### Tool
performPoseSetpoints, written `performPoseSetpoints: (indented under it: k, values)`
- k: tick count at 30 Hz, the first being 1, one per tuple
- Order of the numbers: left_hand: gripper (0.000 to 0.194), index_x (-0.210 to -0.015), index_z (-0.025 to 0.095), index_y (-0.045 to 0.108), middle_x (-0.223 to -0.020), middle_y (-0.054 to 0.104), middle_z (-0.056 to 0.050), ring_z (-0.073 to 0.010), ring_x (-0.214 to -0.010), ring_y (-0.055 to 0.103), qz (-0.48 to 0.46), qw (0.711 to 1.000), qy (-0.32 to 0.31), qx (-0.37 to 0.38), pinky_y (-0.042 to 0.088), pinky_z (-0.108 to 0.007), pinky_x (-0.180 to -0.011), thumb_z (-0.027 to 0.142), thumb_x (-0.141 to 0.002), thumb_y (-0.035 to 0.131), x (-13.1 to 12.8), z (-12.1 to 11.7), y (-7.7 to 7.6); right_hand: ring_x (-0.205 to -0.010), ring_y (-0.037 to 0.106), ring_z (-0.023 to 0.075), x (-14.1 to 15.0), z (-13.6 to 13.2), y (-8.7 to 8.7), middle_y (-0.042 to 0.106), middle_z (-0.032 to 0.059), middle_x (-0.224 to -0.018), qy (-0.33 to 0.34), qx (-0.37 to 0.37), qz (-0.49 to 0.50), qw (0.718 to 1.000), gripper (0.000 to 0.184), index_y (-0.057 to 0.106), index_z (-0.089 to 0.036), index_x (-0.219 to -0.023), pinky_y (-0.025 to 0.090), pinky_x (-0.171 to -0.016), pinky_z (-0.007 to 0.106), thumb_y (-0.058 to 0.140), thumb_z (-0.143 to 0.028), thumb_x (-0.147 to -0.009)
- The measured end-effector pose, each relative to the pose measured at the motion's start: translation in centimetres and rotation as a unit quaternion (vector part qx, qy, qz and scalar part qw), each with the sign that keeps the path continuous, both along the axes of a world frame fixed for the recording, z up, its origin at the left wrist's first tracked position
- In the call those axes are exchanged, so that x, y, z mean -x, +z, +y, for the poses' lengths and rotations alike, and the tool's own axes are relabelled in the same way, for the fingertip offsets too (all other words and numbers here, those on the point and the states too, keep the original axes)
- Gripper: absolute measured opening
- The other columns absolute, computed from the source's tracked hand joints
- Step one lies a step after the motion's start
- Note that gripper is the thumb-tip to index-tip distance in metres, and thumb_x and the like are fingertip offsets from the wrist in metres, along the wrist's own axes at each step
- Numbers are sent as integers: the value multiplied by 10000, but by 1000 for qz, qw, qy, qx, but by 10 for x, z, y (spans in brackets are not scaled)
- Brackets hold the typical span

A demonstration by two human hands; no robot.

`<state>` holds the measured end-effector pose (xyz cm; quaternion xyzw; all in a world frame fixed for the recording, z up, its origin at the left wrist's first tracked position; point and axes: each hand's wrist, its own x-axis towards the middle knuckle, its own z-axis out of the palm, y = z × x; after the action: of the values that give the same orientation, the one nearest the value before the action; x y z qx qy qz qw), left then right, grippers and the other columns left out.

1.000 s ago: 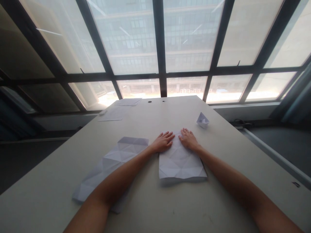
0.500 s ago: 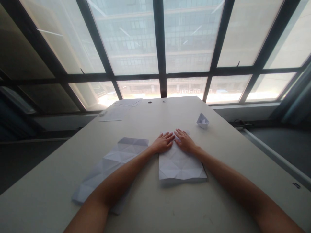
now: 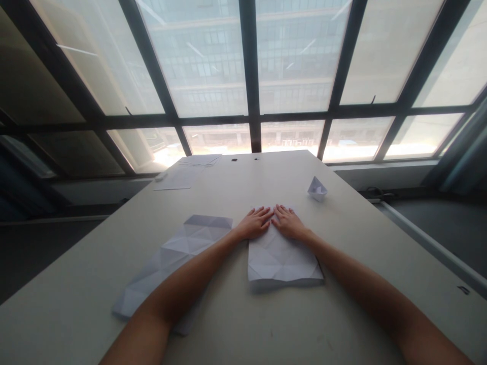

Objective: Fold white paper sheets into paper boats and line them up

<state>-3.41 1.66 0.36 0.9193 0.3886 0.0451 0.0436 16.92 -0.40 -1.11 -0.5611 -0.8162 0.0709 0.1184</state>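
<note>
A creased sheet of white paper (image 3: pixel 283 263) lies in front of me, its near edge curling slightly off the table. My left hand (image 3: pixel 257 223) rests flat on the far left part of this sheet, fingers stretched out. On the far right part, my right hand (image 3: pixel 288 222) lies flat too, its fingertips close to those of the left. The two hands hide most of the sheet's far edge. Partly beneath my left forearm is a larger creased paper (image 3: pixel 182 248) with a grid of triangular folds.
A small folded paper boat (image 3: pixel 317 189) stands at the right on the white table (image 3: pixel 243 314). Flat paper sheets (image 3: pixel 177 177) lie at the far left, near two dark round spots. Large windows (image 3: pixel 213 61) rise behind the table.
My right hand has shifted slightly, its fingers now lying lower and flatter on the sheet. The left hand stays nearly still.
</note>
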Motion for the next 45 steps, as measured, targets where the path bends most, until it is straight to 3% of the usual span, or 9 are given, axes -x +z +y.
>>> performPoseSetpoints:
  k: [9,13,20,24,34,37,42,45]
  values:
    - [547,-1552,268,319,-1638,246,-50,-246,-1506,219,9,1000,-4,-6,164,-500,-1210,391,-1019,331,0,0,1,-1505,185,287,-14,12,-3,231,172,-1625,-102,8,-23,994,671,301,-57,-1546,117,-1205,486,288,-459,-1009]
    - [548,-1554,284,314,-1640,240,-35,-246,-1508,211,8,1000,3,-3,154,-505,-1211,409,-1020,322,0,0,1,-1500,200,284,-17,14,-5,246,175,-1619,-117,0,-19,993,678,304,-41,-1542,130,-1203,474,304,-446,-1000]
    - [629,-1553,268,314,-1639,238,-78,-347,-1506,180,2,993,114,-9,155,-599,-1179,572,-1003,283,-3,-3,-1,-1494,216,291,-15,14,-5,268,179,-1611,-118,-5,-17,993,669,316,-38,-1536,134,-1200,477,307,-434,-998]
    - [655,-1536,212,327,-1627,248,-145,-345,-1502,200,2,986,167,-18,157,-595,-1175,577,-994,289,-4,-2,-2,-1492,220,291,-16,14,-6,276,182,-1608,-116,-10,-19,993,655,334,-45,-1529,134,-1198,473,308,-427,-998]
    - [674,-1506,101,358,-1600,284,-200,-344,-1495,223,-18,976,215,-29,179,-582,-1177,535,-992,311,-4,0,-4,-1487,238,281,-16,13,-5,308,176,-1597,-120,-15,-13,993,640,365,-57,-1516,147,-1197,459,326,-421,-992]
    - [618,-1496,134,385,-1607,287,-170,-317,-1504,206,-35,981,183,-55,156,-578,-1188,498,-997,347,-3,0,-3,-1486,238,279,-15,12,-5,315,173,-1595,-120,-18,-13,993,635,373,-62,-1512,146,-1195,460,331,-420,-990]
    - [601,-1534,205,348,-1603,331,-87,-231,-1496,251,-47,998,2,-40,168,-448,-1220,498,-1010,365,-3,-4,2,-1484,245,279,-15,13,-5,319,175,-1593,-122,-21,-15,992,628,388,-65,-1507,152,-1194,457,341,-421,-991]
    - [621,-1546,246,338,-1608,318,-79,-252,-1494,257,-21,999,-45,-13,168,-459,-1214,563,-1013,336,-4,-7,3,-1481,251,285,-15,13,-5,323,184,-1589,-127,-23,-14,991,624,398,-57,-1499,159,-1193,460,343,-420,-994]
